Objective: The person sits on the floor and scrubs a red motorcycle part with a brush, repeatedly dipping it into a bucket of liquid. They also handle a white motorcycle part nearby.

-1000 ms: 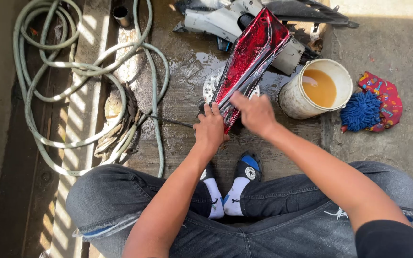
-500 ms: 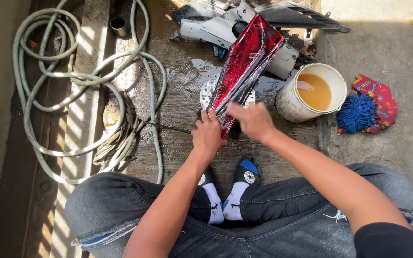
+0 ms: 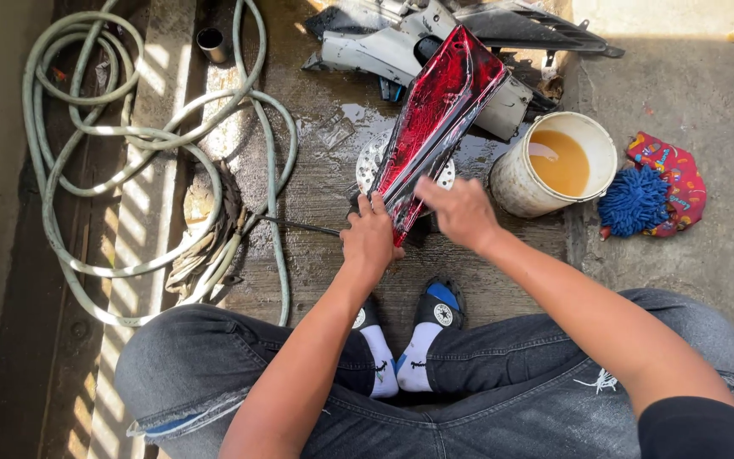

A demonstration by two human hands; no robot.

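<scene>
I found the left hand (image 3: 369, 240) gripping the wet red panel (image 3: 435, 127) at its lower end, the right hand (image 3: 462, 211) rubbing it with fingers loosely curled; grey panels (image 3: 367, 51) behind lay untouched.

Right hand (image 3: 460, 211) slid lower on red panel (image 3: 435, 119); left hand (image 3: 369, 238) grips bottom edge.

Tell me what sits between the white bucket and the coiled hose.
In the head view, the red panel held by both hands stands between the white bucket and the coiled hose, over wet concrete.
</scene>
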